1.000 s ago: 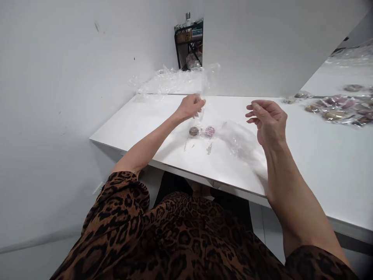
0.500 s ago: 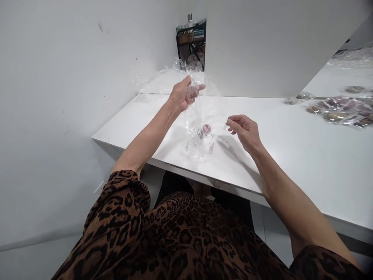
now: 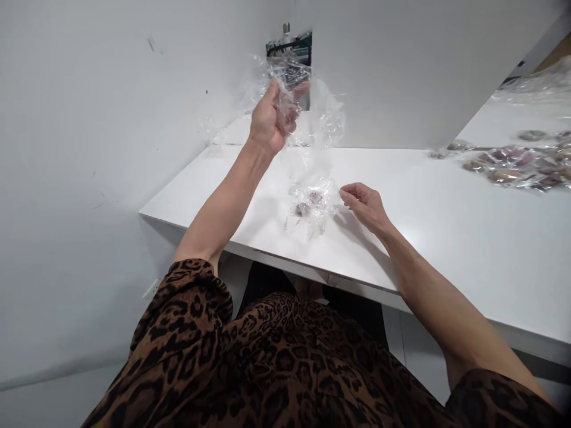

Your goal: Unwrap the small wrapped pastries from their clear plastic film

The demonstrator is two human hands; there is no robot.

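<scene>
My left hand [image 3: 273,116] is raised above the far part of the white table, its fingers wrapped in crumpled clear plastic film [image 3: 328,116]. The film hangs down from this hand to the tabletop. Through its lower end shows a small pinkish round thing [image 3: 316,197], with a darker bit beside it; the kind cannot be made out. My right hand [image 3: 362,203] is pinched at the right edge of the hanging film, fingertips together. Whatever lies between those fingertips is too small to tell, though the film's edge seems to meet them.
On the right of the white table [image 3: 446,249] lie several clear-wrapped items [image 3: 513,163], pinkish and yellowish. A white panel [image 3: 383,71] rises behind the table, its slanted edge at right. A dark rack [image 3: 303,44] stands in the gap at the back, beside the left wall [image 3: 111,119].
My left hand has risen and moved slightly left, lifting the film higher. My right hand has come a little left and down to the film's edge. The pinkish thing is now more covered by film.
</scene>
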